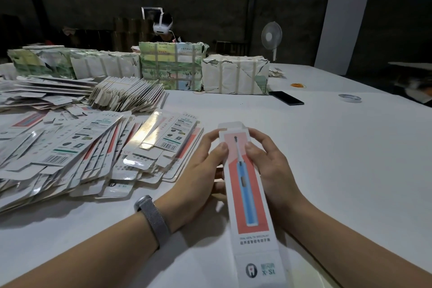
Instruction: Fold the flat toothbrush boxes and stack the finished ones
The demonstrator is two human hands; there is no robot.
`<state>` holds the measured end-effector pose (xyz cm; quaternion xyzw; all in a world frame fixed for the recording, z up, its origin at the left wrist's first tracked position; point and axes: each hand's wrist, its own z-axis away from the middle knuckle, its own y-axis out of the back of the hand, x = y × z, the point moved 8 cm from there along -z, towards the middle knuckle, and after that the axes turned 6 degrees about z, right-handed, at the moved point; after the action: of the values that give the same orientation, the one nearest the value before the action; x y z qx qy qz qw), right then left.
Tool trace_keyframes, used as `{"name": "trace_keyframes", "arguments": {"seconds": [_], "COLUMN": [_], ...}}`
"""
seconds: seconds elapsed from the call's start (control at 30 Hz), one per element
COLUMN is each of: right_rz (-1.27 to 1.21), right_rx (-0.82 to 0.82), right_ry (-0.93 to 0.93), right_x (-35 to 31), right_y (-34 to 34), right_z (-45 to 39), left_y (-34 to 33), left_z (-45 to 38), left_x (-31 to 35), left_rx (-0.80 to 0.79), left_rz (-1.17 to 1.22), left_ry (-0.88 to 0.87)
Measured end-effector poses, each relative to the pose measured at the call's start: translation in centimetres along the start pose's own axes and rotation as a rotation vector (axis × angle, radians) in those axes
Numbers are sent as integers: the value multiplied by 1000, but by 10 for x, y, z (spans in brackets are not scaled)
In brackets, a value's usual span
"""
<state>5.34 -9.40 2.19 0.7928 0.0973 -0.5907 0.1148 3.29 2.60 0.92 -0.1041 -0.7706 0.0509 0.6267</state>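
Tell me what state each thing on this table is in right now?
Toothbrush box: opened into shape, far-end flap up, held in both hands.
Left hand: grips the box's left side.
Right hand: grips its right side.
Flat boxes: unfolded, heaped loosely.
Wrapped bundles: still taped, paper torn.
Phone: screen dark.
Fan: cannot tell if running.

Box (247, 189) near end cut off below

Glossy printed cardboard box (247, 194), matt white table (339, 147), woven metal wristband (152, 220)
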Motion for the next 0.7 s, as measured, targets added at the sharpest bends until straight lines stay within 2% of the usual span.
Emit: {"name": "trace_keyframes", "arguments": {"seconds": [0.7], "right_rz": [-56], "right_rx": [35], "right_ry": [-72], "right_x": [12], "right_y": [4], "right_z": [-3], "left_y": [-3], "left_z": [0], "left_x": [-2], "left_rx": [-13], "left_rz": [-90], "left_ry": [11]}}
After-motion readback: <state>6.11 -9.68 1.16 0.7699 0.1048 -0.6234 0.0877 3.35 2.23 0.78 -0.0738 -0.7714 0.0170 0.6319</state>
